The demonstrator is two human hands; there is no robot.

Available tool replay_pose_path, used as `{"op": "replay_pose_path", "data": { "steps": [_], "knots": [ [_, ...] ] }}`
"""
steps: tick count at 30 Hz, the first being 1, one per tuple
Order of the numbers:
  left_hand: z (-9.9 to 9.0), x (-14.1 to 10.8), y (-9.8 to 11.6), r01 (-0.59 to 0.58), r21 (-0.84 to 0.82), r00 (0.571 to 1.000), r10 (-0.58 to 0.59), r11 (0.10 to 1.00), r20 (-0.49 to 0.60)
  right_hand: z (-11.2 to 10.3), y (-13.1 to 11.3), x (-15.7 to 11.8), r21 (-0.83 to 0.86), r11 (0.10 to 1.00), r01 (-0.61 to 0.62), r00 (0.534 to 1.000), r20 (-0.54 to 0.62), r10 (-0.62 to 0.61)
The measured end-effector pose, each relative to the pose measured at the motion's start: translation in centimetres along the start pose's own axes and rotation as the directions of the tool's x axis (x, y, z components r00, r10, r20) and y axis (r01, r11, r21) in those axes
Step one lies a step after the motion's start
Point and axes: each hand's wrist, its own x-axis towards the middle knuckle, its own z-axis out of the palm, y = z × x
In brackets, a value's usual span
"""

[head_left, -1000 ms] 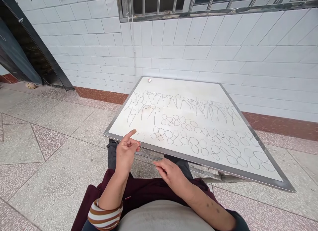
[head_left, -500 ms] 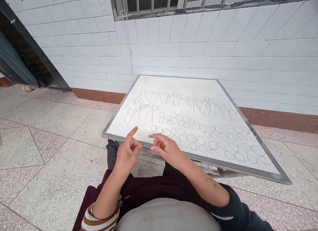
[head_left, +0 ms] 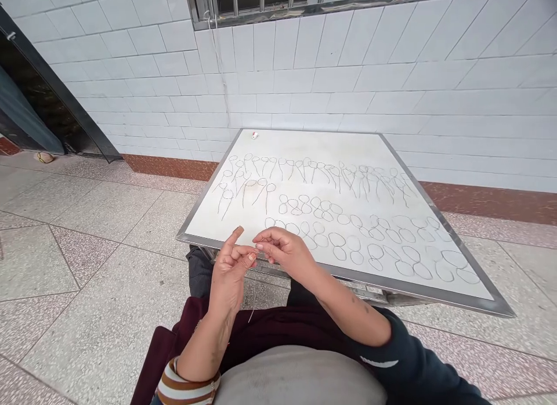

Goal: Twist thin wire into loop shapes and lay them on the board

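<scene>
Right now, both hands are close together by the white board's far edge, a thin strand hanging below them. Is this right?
Not the far edge: the head view shows the left hand and right hand by the near edge of the white board.

Soft, even daylight; stretched edges

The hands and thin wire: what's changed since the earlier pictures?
The right hand let go of the tail of the thin wire and moved forward and leftward, close to the left hand. The tail, stretched between the hands earlier, now hangs below them. The left hand stayed roughly in place, pinching the wire; the looped wires on the white board look unchanged.
</scene>
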Motion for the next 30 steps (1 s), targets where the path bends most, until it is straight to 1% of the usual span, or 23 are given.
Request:
{"op": "replay_pose_path", "data": {
  "steps": [2, 5, 8, 11, 14, 16, 19, 23, 25, 27, 30],
  "knots": [
    [0.2, -0.1, -0.1, 0.012, -0.055, 1.000, -0.013, 0.998, -0.011, 0.0, -0.3, -0.1, -0.010, 1.000, -0.002, 1.000, -0.006, 0.002],
    [0.6, -0.3, 0.0, 0.007, -0.071, 1.000, -0.008, 0.997, -0.018, 0.0, -0.6, -0.2, -0.035, 0.999, -0.002, 1.000, -0.021, 0.002],
    [0.7, -0.4, 0.2, -0.020, -0.041, 1.000, 0.019, 0.999, -0.012, 0.1, -0.8, -0.3, -0.058, 0.998, 0.008, 1.000, -0.025, -0.009],
    [0.6, -0.4, 0.4, -0.050, 0.014, 0.999, 0.050, 0.999, 0.023, 0.3, -0.9, -0.4, -0.092, 0.995, 0.029, 0.999, -0.029, -0.032],
    [0.3, -0.3, 0.5, -0.058, 0.070, 0.997, 0.054, 0.996, 0.052, 0.7, -1.0, -0.7, -0.139, 0.988, 0.066, 0.994, -0.081, -0.078],
    [0.3, -0.3, 0.5, -0.065, 0.090, 0.997, 0.061, 0.994, 0.049, 1.1, -1.0, -0.8, -0.181, 0.979, 0.090, 0.986, -0.123, -0.113],
    [0.3, -0.3, 0.6, -0.077, 0.114, 0.997, 0.073, 0.990, 0.033, 1.7, -0.9, -0.9, -0.247, 0.963, 0.110, 0.977, -0.151, -0.150],
    [0.3, -0.3, 0.6, -0.085, 0.141, 0.996, 0.084, 0.986, 0.011, 2.1, -0.8, -0.7, -0.267, 0.958, 0.105, 0.974, -0.169, -0.154],
    [0.2, -0.3, 0.6, -0.088, 0.161, 0.996, 0.090, 0.983, -0.001, 2.0, -0.8, -0.7, -0.232, 0.969, 0.085, 0.981, -0.150, -0.122],
    [0.1, -0.3, 0.8, -0.091, 0.191, 0.995, 0.095, 0.977, -0.009, 1.8, -0.9, -0.7, -0.205, 0.976, 0.067, 0.992, -0.093, -0.088],
    [0.1, -0.4, 1.2, -0.088, 0.236, 0.996, 0.091, 0.968, -0.003, 1.5, -0.9, -0.8, -0.234, 0.968, 0.088, 0.994, -0.036, -0.100]
  ]
}}
